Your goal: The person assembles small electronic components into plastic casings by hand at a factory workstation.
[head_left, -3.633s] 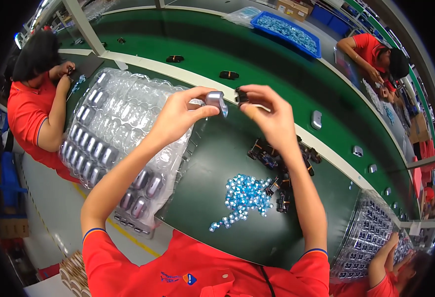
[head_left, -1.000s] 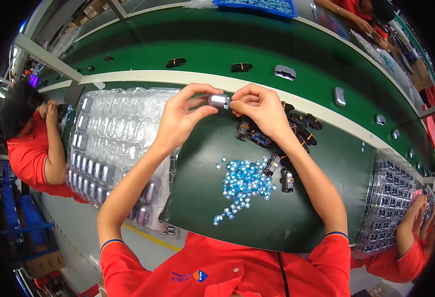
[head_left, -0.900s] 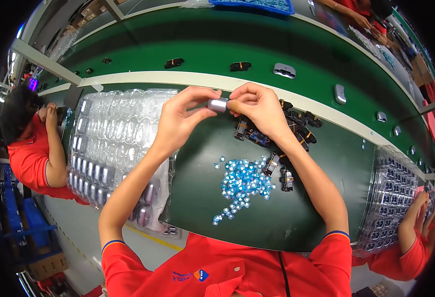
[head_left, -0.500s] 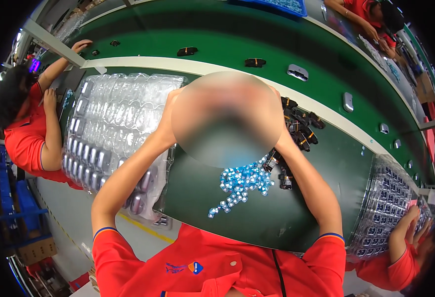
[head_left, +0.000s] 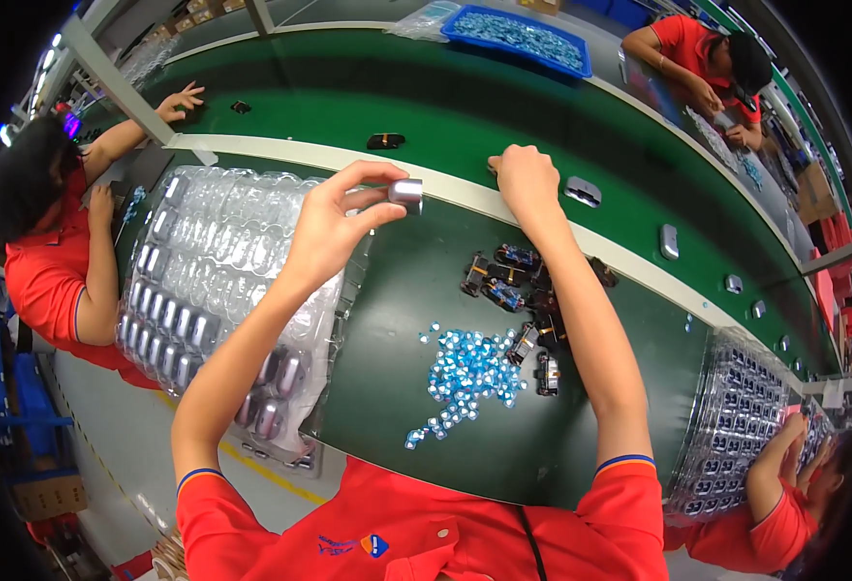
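Note:
My left hand (head_left: 331, 228) pinches a small silver-grey case (head_left: 405, 193) between thumb and fingers, above the work table near its far edge. Reaching over the pale rail, my right hand (head_left: 528, 179) is closed low at the green conveyor belt, its fingers curled; whatever they grip is hidden. A heap of small blue-and-white pieces (head_left: 472, 368) lies on the dark green table (head_left: 426, 276) between my forearms. Beside it, partly under my right forearm, are several black electronic parts (head_left: 505, 293), some with blue or orange showing.
To the left lie clear plastic blister trays (head_left: 242, 228), partly filled with silver cases. The belt (head_left: 300, 111) carries a black part (head_left: 385, 141) and more silver cases (head_left: 583, 192). A blue bin (head_left: 518, 39) stands beyond. Co-workers sit left, right and across; more trays (head_left: 736, 421) lie right.
The blurred patch that covered my hands is gone. My hands are now apart, the left with the silver case, the right out at the belt. More black parts show on the table.

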Action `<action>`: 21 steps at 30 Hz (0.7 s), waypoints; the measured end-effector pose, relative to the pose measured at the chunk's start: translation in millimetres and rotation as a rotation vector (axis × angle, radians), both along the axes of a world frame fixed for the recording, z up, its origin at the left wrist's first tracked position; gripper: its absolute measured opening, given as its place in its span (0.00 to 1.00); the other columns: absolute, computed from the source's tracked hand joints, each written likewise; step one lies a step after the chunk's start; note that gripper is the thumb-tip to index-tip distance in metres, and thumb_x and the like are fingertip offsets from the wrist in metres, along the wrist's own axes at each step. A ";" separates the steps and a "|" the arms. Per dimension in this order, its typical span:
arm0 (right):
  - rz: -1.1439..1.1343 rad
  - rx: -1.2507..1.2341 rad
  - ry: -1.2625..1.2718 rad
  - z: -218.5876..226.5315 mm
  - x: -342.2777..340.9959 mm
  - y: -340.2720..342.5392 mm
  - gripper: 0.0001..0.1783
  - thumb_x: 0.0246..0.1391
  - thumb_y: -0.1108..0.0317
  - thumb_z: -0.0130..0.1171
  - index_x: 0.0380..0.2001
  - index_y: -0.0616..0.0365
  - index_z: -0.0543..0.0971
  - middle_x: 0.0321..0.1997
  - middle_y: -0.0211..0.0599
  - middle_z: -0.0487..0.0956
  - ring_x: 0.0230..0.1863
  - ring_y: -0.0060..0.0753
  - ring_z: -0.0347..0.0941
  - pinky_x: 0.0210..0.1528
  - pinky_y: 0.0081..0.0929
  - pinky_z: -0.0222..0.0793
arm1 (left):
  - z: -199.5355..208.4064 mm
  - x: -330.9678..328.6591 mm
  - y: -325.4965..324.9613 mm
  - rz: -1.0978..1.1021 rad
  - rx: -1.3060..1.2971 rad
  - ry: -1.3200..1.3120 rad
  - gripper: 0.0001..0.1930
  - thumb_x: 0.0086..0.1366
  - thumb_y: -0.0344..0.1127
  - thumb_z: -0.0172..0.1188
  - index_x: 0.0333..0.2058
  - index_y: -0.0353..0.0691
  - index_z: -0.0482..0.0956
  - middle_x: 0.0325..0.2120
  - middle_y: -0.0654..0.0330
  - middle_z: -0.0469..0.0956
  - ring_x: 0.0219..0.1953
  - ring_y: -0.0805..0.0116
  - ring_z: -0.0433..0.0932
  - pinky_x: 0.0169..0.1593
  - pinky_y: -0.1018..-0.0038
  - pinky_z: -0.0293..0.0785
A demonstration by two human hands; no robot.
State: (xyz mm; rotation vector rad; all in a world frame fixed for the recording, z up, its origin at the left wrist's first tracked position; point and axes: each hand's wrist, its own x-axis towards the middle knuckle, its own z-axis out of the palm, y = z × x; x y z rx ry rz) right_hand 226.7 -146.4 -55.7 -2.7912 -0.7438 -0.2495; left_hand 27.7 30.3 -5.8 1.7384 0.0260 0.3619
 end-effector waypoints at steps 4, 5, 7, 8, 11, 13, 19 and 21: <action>0.241 0.351 0.207 15.5 11.3 1.4 0.10 0.55 0.70 0.61 0.38 0.64 0.82 0.29 0.52 0.82 0.31 0.44 0.82 0.40 0.34 0.77 | -2.2 -10.5 7.7 0.006 -0.058 0.030 0.17 0.58 0.23 0.65 0.47 0.34 0.77 0.45 0.57 0.79 0.51 0.63 0.80 0.54 0.71 0.76; 0.246 0.349 0.210 16.0 6.6 1.5 0.10 0.55 0.70 0.61 0.38 0.64 0.82 0.29 0.52 0.82 0.31 0.44 0.82 0.40 0.34 0.77 | -0.3 -13.8 9.9 0.007 -0.065 0.048 0.17 0.59 0.23 0.65 0.48 0.34 0.76 0.46 0.57 0.79 0.51 0.63 0.80 0.53 0.72 0.76; 0.251 0.574 0.395 31.2 -21.9 -3.2 0.10 0.56 0.71 0.61 0.39 0.65 0.82 0.32 0.48 0.83 0.34 0.37 0.82 0.41 0.30 0.77 | 0.9 -18.4 11.1 0.025 -0.093 0.080 0.18 0.59 0.23 0.64 0.49 0.35 0.76 0.47 0.56 0.78 0.51 0.63 0.80 0.53 0.73 0.77; 0.245 0.686 0.489 35.5 -37.3 -8.3 0.09 0.57 0.72 0.60 0.39 0.66 0.82 0.33 0.46 0.83 0.35 0.33 0.82 0.42 0.28 0.77 | 2.0 -21.4 8.7 0.034 -0.102 0.082 0.18 0.59 0.23 0.64 0.49 0.35 0.76 0.47 0.56 0.78 0.51 0.63 0.80 0.53 0.73 0.77; 0.402 0.954 0.656 35.7 -74.5 -15.2 0.10 0.59 0.73 0.58 0.41 0.67 0.82 0.36 0.42 0.83 0.37 0.28 0.81 0.43 0.25 0.77 | 4.9 -22.1 5.6 0.033 -0.219 0.132 0.19 0.61 0.23 0.63 0.51 0.35 0.75 0.47 0.56 0.77 0.51 0.64 0.79 0.53 0.73 0.78; 0.480 1.094 0.738 33.4 -83.7 -14.4 0.10 0.60 0.74 0.57 0.41 0.67 0.82 0.37 0.40 0.83 0.38 0.26 0.81 0.44 0.24 0.77 | 3.8 -20.4 2.9 0.030 -0.246 0.127 0.19 0.61 0.23 0.63 0.52 0.35 0.74 0.47 0.56 0.76 0.51 0.64 0.79 0.53 0.73 0.78; 0.459 1.112 0.600 25.0 -94.9 -15.0 0.11 0.59 0.75 0.60 0.43 0.68 0.82 0.42 0.40 0.83 0.41 0.28 0.80 0.48 0.23 0.77 | -0.1 -19.6 -0.5 0.020 -0.374 0.132 0.20 0.62 0.23 0.63 0.53 0.33 0.72 0.47 0.55 0.75 0.50 0.65 0.79 0.55 0.70 0.80; 0.461 1.135 0.542 27.4 -100.8 -15.7 0.11 0.58 0.76 0.61 0.44 0.67 0.82 0.42 0.40 0.83 0.42 0.29 0.80 0.48 0.22 0.77 | 1.6 -19.2 -2.4 0.018 -0.390 0.138 0.20 0.62 0.23 0.62 0.53 0.33 0.72 0.47 0.54 0.75 0.50 0.65 0.79 0.55 0.69 0.80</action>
